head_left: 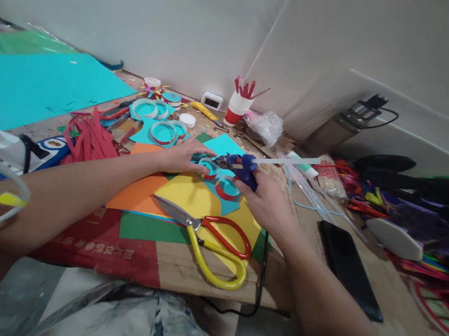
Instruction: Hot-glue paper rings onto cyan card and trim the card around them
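Note:
My right hand (265,198) is wrapped round a blue hot glue gun (245,166), with a clear glue stick poking out of its back. The gun's nozzle points left, over a small red-and-white paper ring (207,175) with a turquoise inside. At that ring's left side, my left hand (184,155) closes thumb and fingers on its edge; the exact contact is partly hidden. A second paper ring (226,195) stands beside it on a turquoise sheet (230,207). Below lie yellow paper (180,188) and scissors (190,221) with one red and one yellow handle.
Further back are more paper rings (162,140), a paper cup (238,108) of red strips, a yellow cutter (204,111) and a small timer (212,101). Red strips (91,142) lie left. On the right are a phone (349,270), a bottle (337,128) and the gun's black cord (262,275).

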A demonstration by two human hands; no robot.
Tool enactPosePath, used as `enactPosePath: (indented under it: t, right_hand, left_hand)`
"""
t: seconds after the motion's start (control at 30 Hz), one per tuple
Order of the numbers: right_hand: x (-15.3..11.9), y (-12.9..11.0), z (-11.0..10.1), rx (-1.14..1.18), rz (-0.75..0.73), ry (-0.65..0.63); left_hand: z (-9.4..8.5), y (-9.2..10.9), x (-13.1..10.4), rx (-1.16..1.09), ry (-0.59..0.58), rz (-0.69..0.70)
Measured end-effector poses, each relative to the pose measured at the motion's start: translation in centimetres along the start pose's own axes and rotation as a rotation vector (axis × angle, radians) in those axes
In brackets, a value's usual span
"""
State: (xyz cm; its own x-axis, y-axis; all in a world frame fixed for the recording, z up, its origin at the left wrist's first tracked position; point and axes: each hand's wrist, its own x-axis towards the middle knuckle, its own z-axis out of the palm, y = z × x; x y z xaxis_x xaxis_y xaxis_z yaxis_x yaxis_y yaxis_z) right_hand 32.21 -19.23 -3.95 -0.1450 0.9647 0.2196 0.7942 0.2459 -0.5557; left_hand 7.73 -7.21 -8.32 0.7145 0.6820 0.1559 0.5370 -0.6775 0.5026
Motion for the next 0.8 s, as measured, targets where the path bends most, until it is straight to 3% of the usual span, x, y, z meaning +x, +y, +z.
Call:
enactPosePath:
  t: [0.8]
  right_hand:
    - [-0.15, -0.44, 0.26, -0.069, 0.015, -0.033]
  left_hand:
    - [0.35, -0.21, 0.62, 0.027, 0.004, 0.026]
